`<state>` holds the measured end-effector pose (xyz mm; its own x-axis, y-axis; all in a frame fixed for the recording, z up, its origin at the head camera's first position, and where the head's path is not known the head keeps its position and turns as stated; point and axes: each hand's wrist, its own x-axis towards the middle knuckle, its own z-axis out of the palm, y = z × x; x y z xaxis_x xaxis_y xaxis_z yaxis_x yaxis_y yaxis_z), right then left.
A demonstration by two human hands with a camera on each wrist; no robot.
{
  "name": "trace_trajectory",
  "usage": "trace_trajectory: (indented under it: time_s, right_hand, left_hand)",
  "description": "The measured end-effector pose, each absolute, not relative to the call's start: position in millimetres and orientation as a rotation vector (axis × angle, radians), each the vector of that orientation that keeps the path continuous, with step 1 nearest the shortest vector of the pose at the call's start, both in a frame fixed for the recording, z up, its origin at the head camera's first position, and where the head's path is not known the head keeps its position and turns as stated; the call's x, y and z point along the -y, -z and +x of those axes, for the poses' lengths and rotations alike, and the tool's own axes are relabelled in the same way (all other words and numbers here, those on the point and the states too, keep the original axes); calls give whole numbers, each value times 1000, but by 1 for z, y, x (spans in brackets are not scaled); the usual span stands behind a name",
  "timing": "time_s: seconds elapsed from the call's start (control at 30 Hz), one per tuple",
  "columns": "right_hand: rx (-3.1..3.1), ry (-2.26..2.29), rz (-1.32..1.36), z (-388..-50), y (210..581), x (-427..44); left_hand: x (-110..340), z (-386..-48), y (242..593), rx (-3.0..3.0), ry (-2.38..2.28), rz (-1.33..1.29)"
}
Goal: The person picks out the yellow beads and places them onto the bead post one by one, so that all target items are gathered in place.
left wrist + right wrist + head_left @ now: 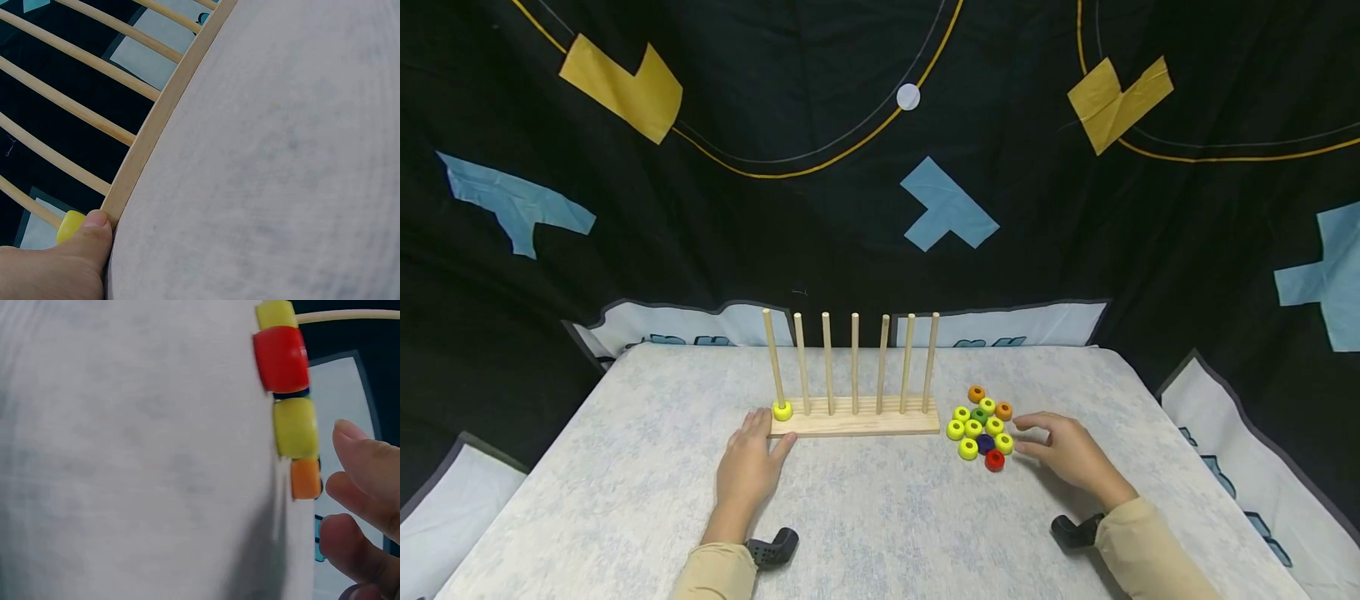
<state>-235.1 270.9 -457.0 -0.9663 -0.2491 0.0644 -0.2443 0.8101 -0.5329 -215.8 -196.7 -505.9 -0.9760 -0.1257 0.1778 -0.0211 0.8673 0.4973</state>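
A wooden peg stand (865, 427), with a row of several upright pegs, stands on the table. One yellow bead (782, 411) sits at the bottom of its leftmost peg. My left hand (749, 467) holds the left end of the base, thumb against the front edge and fingers at the side; in the left wrist view the thumb (94, 234) presses the wood beside the yellow bead. My right hand (1067, 450) hovers with parted fingers just right of a group of loose beads, holding nothing. Nearest to it are a yellow bead (296, 428) and an orange bead (305, 479).
The loose group lies right of the stand: several yellow beads, orange ones, a green bead (978, 415), a dark blue bead (986, 444) and a red bead (995, 461). Black cloth (820, 242) with printed shapes hangs behind the pale table (880, 533).
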Motion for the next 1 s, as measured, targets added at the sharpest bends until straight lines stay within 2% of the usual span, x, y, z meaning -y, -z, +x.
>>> trace_trajectory:
  time_s: [0.47,1.0]
  right_hand:
    - [-2945,925,-359,-241,476,-261]
    - [-2945,924,-283,-241,477,-260]
  left_hand:
    - [197,-216,503,2846,753,120]
    - [196,-216,503,2860,744,139]
